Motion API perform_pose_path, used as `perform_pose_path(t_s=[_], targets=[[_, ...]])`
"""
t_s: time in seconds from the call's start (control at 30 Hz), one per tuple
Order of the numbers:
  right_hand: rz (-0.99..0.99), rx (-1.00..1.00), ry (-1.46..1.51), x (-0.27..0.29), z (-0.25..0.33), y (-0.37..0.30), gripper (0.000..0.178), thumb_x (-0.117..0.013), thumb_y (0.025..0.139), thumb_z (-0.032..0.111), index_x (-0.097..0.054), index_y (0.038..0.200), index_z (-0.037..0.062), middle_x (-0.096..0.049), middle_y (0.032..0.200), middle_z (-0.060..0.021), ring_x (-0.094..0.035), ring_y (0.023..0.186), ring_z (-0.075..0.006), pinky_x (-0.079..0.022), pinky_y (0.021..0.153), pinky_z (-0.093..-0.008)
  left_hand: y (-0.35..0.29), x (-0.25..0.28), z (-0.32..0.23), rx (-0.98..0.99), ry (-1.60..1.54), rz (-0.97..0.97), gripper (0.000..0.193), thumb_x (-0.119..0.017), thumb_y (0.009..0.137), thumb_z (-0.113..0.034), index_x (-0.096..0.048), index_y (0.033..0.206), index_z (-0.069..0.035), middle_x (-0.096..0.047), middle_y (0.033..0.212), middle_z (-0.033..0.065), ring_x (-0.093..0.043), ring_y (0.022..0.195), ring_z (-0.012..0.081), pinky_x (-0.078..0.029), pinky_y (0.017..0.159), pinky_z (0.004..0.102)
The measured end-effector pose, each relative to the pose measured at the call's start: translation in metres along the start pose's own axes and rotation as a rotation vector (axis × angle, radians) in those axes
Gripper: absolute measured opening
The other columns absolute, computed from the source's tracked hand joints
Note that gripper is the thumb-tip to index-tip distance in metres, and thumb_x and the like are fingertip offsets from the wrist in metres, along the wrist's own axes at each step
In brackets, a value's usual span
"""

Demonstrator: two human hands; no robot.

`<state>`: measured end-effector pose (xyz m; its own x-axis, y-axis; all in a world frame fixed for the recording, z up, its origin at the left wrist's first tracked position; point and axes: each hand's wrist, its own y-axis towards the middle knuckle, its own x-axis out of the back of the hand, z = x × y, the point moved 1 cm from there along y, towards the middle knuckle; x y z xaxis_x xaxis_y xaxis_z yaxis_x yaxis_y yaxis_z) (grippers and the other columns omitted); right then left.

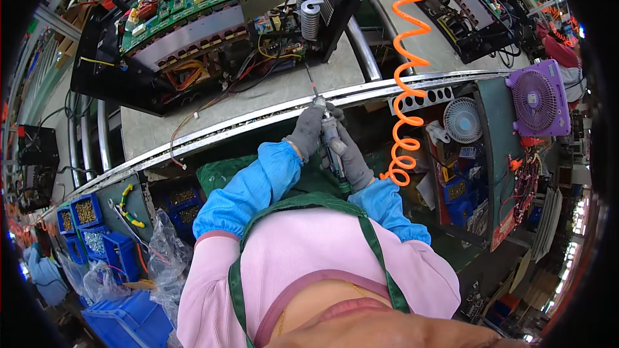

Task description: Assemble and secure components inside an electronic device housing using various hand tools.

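Both grey-gloved hands close on a slim powered screwdriver [330, 131]: the left hand [305, 130] grips it near its nose, while the right hand [356, 160] wraps its body lower down. The tool stands in front of the person's chest, at the near edge of the metal rail [251, 113], its thin bit pointing up and away toward the open black chassis [103, 90]; whether the tip touches anything I cannot tell. A green circuit board [193, 1] sits in the chassis. An orange coiled hose [408, 58] hangs to the right, and beyond it stands a purple fan [534, 99].
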<state>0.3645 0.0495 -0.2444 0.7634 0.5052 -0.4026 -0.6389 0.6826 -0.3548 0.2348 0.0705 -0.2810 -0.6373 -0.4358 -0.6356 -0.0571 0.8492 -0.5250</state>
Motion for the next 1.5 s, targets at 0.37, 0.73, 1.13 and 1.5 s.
perform_pose_path(t_s=[0.37, 0.73, 1.13, 1.5], targets=[[0.028, -0.003, 0.088, -0.008, 0.007, 0.003, 0.084, -0.061, 0.085, 0.029, -0.010, 0.151, 0.0186, -0.054, 0.102, -0.0079, -0.058, 0.072, -0.0138, -0.050, 0.054, -0.0260, 0.005, 0.023, -0.007, 0.125, -0.107, 0.071, 0.041, -0.041, 0.098, -0.044, -0.057, 0.097, -0.007, -0.061, 0.084, 0.0109, -0.059, 0.074, 0.0250, -0.050, 0.066, 0.0415], [-0.005, -0.034, 0.035, -0.002, 0.009, 0.015, 0.086, -0.061, 0.084, 0.033, -0.010, 0.151, 0.0151, -0.054, 0.099, -0.0111, -0.058, 0.069, -0.0156, -0.052, 0.055, -0.0283, 0.026, 0.032, -0.012, 0.177, -0.095, 0.027, 0.035, -0.050, 0.095, -0.040, -0.055, 0.094, -0.005, -0.058, 0.082, 0.0104, -0.057, 0.073, 0.0259, -0.050, 0.067, 0.0443], [-0.027, -0.065, 0.013, -0.005, 0.009, 0.013, 0.087, -0.063, 0.082, 0.033, -0.013, 0.151, 0.0162, -0.054, 0.101, -0.0100, -0.058, 0.070, -0.0148, -0.052, 0.056, -0.0275, 0.012, 0.023, -0.021, 0.171, 0.108, -0.038, 0.040, -0.046, 0.096, -0.045, -0.054, 0.096, -0.006, -0.059, 0.084, 0.0104, -0.057, 0.071, 0.0247, -0.051, 0.066, 0.0430], [-0.037, -0.004, 0.004, -0.008, 0.005, 0.012, 0.087, -0.063, 0.083, 0.038, -0.013, 0.151, 0.0172, -0.055, 0.102, -0.0086, -0.059, 0.071, -0.0134, -0.053, 0.054, -0.0263, 0.007, 0.019, -0.025, 0.206, 0.007, 0.013, 0.033, -0.050, 0.096, -0.039, -0.056, 0.092, -0.007, -0.058, 0.080, 0.0080, -0.057, 0.068, 0.0219, -0.051, 0.064, 0.0397]])
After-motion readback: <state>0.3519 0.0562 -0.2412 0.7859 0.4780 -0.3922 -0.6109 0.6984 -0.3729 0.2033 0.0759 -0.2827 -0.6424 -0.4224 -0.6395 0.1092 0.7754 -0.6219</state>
